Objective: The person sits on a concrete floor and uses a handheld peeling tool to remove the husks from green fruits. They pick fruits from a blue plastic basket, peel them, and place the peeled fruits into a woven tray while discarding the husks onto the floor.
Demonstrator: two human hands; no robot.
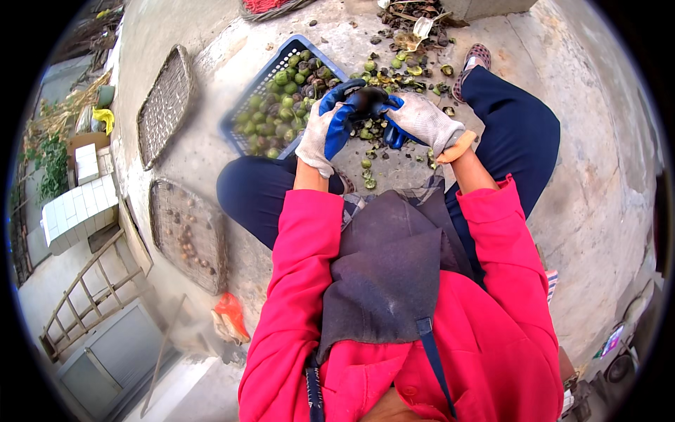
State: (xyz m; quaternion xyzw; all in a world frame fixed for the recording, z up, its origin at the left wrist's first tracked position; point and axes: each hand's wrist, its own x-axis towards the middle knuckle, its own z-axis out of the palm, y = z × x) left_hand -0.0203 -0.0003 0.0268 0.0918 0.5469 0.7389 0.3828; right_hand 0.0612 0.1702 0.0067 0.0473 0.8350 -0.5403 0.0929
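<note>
Both hands wear whitish knit gloves with blue-coated fingers and meet above the ground in front of me. My left hand grips a dark, roundish fruit, apparently a walnut in a blackened husk, blurred in part. From the other side, the fingers of my right hand press against the same fruit. Just left of my hands, a blue plastic crate holds many walnuts in green and darkened husks. Torn green husk pieces lie scattered on the concrete beneath and beyond my hands.
Two flat woven trays lie to the left: one bare tray, and a tray with several brown nuts. A red plastic bag is near the second. Dark debris is heaped ahead. A wooden ladder stands far left.
</note>
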